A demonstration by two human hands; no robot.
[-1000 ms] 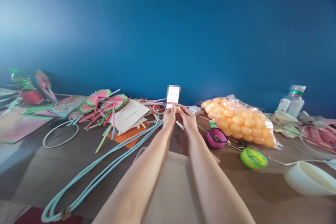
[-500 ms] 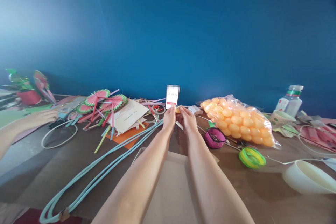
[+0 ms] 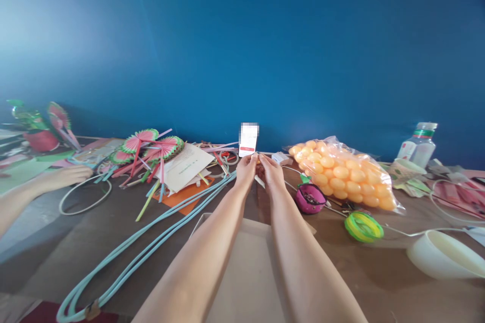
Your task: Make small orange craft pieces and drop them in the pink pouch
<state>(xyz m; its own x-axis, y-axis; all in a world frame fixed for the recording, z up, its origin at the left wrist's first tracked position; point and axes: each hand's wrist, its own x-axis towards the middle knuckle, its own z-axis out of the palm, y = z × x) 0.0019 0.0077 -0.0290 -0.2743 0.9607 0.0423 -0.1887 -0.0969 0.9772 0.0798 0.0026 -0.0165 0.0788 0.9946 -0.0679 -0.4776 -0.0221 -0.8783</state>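
Observation:
Both my arms reach forward over a pale tray (image 3: 246, 262). My left hand (image 3: 247, 169) and my right hand (image 3: 270, 169) meet just in front of a phone (image 3: 248, 139) propped against the blue wall. Their fingers are pinched together around something small, mostly covered by the fingertips; its kind cannot be made out. Right of my right hand sits a small white box (image 3: 280, 158). A magenta pouch (image 3: 309, 199) with small dark pieces inside lies near my right forearm. Pale blue tubing (image 3: 151, 234) loops out to the left of my left forearm.
Pink watermelon-pattern paper fans (image 3: 142, 140) and a white paper sheet (image 3: 186, 166) lie left. On the right are a bag of orange balls (image 3: 344, 174), a green-yellow coil (image 3: 364, 227), a white bowl (image 3: 447, 255) and a clear bottle (image 3: 419, 146). Another person's hand (image 3: 74, 175) works at far left.
My fingers have closed further over the small thing, which showed a golden glint between them before. At far left, the other person's hand has shifted slightly right and down.

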